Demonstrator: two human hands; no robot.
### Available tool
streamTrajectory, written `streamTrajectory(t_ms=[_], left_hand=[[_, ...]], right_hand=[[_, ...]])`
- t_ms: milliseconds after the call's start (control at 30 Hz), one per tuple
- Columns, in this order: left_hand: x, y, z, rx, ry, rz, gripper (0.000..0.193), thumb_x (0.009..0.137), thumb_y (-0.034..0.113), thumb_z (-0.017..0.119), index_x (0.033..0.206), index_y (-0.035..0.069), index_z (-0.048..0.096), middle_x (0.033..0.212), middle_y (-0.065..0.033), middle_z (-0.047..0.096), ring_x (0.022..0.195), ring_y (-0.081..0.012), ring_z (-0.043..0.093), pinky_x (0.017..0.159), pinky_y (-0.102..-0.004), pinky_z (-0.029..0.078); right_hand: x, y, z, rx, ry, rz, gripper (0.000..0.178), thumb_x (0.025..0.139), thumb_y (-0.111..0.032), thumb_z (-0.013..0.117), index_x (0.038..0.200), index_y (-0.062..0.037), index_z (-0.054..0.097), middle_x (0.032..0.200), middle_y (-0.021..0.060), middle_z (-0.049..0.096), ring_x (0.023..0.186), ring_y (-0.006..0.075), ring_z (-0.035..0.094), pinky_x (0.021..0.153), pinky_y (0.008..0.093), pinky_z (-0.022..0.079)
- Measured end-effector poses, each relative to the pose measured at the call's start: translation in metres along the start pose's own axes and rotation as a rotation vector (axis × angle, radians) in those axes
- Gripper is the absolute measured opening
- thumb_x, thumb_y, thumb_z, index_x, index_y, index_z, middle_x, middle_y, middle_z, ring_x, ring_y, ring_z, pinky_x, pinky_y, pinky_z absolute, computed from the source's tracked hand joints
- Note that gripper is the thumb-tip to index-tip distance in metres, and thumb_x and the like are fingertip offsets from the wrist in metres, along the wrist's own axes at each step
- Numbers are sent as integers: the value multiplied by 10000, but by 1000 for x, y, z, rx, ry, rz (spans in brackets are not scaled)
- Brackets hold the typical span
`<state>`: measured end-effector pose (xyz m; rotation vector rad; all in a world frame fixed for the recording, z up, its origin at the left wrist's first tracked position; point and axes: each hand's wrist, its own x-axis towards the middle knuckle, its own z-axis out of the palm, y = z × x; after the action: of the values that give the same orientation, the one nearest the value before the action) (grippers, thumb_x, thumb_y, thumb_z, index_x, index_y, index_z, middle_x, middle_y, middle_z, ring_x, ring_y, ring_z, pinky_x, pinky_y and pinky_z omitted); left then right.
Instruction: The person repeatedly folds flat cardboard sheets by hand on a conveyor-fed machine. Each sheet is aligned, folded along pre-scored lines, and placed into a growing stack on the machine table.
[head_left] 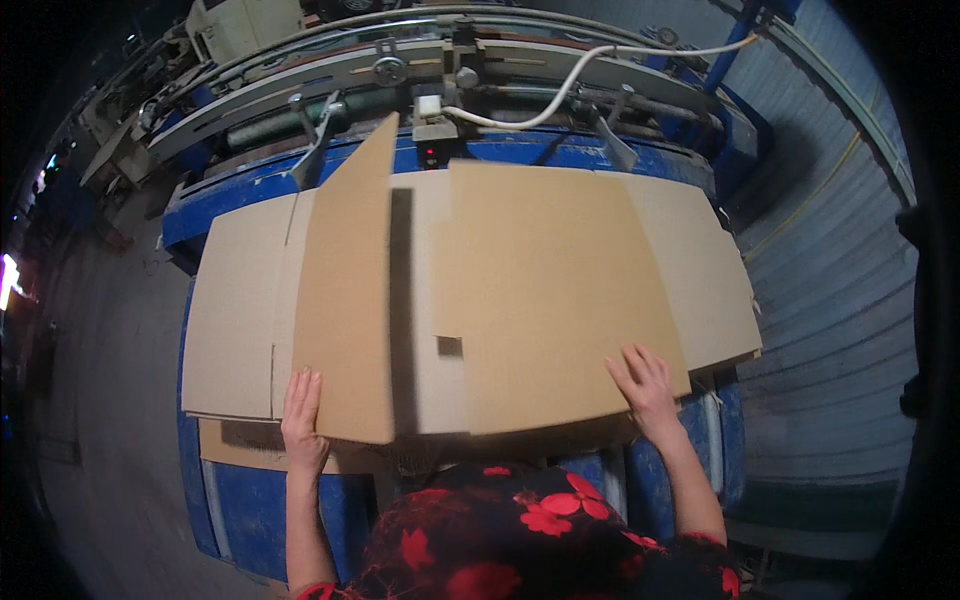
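Cardboard [560,290] under the right hand [650,396] partly hides blue machinery [500,150].

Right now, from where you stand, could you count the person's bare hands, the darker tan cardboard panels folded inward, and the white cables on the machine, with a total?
Bare hands, the left hand and the right hand: 2
Darker tan cardboard panels, the raised left panel and the wide right panel: 2
Curved white cable: 1
Total: 5
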<state>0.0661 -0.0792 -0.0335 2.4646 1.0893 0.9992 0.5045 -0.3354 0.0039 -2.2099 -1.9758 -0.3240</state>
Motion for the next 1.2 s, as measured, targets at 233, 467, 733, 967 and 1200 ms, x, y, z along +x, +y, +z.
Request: streamTrajectory(t_ms=[233,467,733,967,1200], left_hand=[[87,-5,43,183,-108,154,646,712,-110,522,1336,51,482,1355,-176,488,1275,-401,417,1068,-480,333],[103,0,73,212,-121,183,692,682,-174,484,1333,61,488,1364,-161,481,1292,-406,396,1068,-521,317],[177,-52,90,222,-98,201,608,728,-98,523,1304,96,523,1327,-136,522,1262,-352,447,1036,-463,369],[280,-97,137,288,-58,312,567,741,-65,524,1273,127,552,1283,-151,552,1205,-353,489,993,-445,399],[340,-82,164,296,-168,-21,573,844,71,536,1392,194,421,1376,-145,460,1238,-336,458,1018,-501,354]], right_hand=[[94,55,55,13,95,-65,593,724,35,526,1271,-189,564,1254,133,538,1191,341,472,975,480,366],[129,87,63,55,101,9,603,728,71,518,1259,-207,582,1242,120,556,1210,334,465,993,483,356],[176,89,87,12,89,-23,630,720,71,530,1287,-204,548,1284,128,509,1212,341,441,970,491,340],[277,131,118,-21,104,-2,586,763,43,498,1290,-211,543,1291,119,506,1211,296,447,943,447,360],[352,164,125,-31,-5,238,603,815,22,499,1364,-224,443,1330,133,477,1248,286,442,979,471,359]])
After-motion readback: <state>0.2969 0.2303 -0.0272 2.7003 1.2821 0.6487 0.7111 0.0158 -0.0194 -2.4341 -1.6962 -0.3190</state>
